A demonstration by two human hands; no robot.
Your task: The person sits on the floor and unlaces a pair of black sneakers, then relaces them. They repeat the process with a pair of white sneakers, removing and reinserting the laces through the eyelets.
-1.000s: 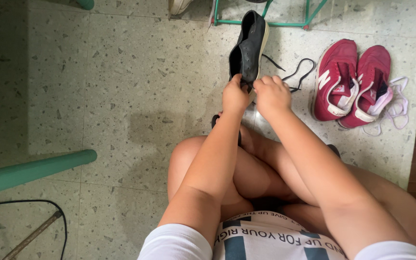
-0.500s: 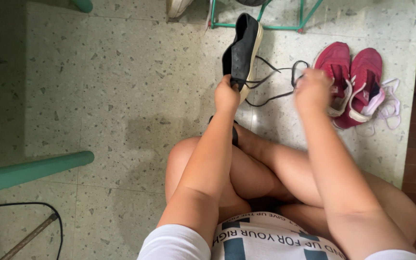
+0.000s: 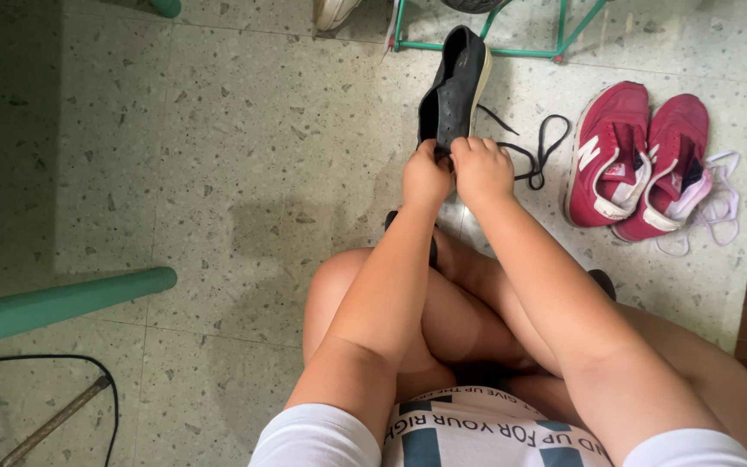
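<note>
The black shoe (image 3: 454,91) is held up off the terrazzo floor (image 3: 218,156), heel end low and toe tipped away toward the green metal frame (image 3: 477,47) at the far edge of the floor. Turned this way, its eyelet side faces the person and the pale sole faces right, which puts the lacing area within reach of both hands at once. The left hand (image 3: 425,177) is closed on the near end of the shoe and bears its weight. The right hand (image 3: 480,169) sits just beside it, touching, its fingers curled in at the same spot; they seem to pinch the black shoelace (image 3: 539,147) where it meets the shoe, though the fingertips are hidden behind the knuckles. The rest of the lace trails loose in a loop on the floor to the right.

Both forearms reach straight forward from the body over the folded knees, wrists close together, elbows bent and tucked in.

A pair of red sneakers (image 3: 641,164) stands side by side near the right edge of the floor, their pale laces (image 3: 719,212) lying loose beside them. A green tube (image 3: 62,303) crosses the floor at the left.
</note>
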